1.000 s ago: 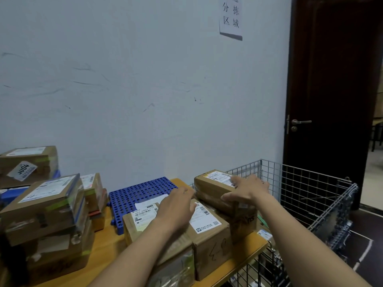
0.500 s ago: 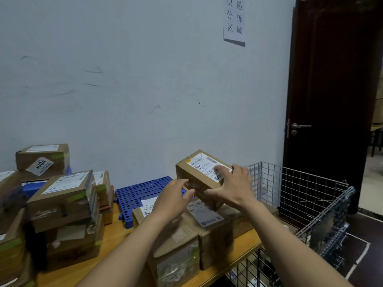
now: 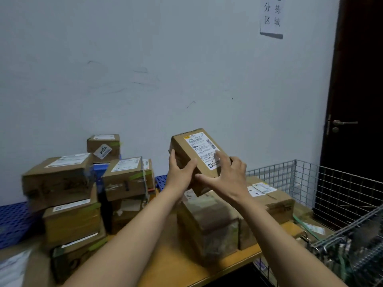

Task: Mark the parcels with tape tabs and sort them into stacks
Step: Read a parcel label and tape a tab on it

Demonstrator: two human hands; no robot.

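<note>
Item: labelled parcel (image 3: 186, 146), aloft, my left hand (image 3: 178, 172) and right hand (image 3: 226, 179) both gripping it. Beside: wire basket (image 3: 310, 183), contents blurred. Behind: box tag (image 3: 103, 151), reads "…U04".

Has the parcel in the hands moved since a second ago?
Yes. The parcel rose off the lower box and went left, away from the wire cage.

The held parcel (image 3: 199, 160), a brown cardboard box with a white shipping label (image 3: 204, 149) uppermost, is tilted above the bench (image 3: 176, 266), gripped between the left hand (image 3: 179, 172) and right hand (image 3: 226, 177). Toward the bench's left end, labelled parcels stand in stacks (image 3: 68, 204), several bearing green tape tabs (image 3: 135, 176). Near its right edge, two larger parcels (image 3: 207, 222) lie side by side.
</note>
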